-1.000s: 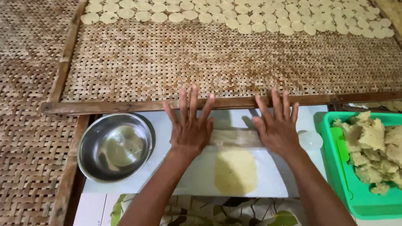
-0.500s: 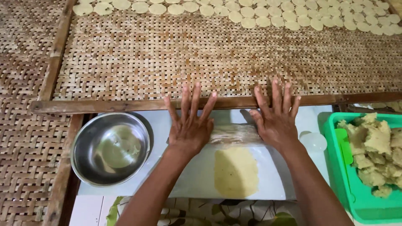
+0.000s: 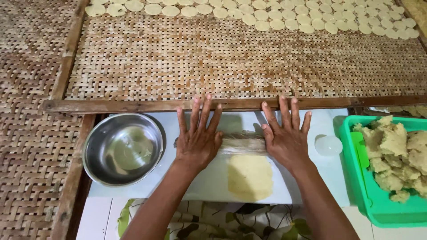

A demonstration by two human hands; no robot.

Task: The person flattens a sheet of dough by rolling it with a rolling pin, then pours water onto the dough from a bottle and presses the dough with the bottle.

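Note:
My left hand [image 3: 198, 138] and my right hand [image 3: 284, 133] lie flat, fingers spread, on the two ends of a plastic-wrapped rolling pin [image 3: 242, 144]. The pin rests across a white board [image 3: 155, 189] at the far edge of a flattened sheet of pale yellow dough [image 3: 250, 177]. Only the pin's middle shows between my palms.
A steel bowl [image 3: 122, 149] with a little liquid sits left of the board. At the right are a small round white cutter [image 3: 328, 145] and a green tray [image 3: 364, 195] of dough lumps [image 3: 396, 153]. Beyond lies a woven bamboo rack [image 3: 222, 62] with several round dough discs [image 3: 267, 18].
Both hands and the rolling pin have slid slightly away from me, uncovering more flattened dough. The view has shifted a little.

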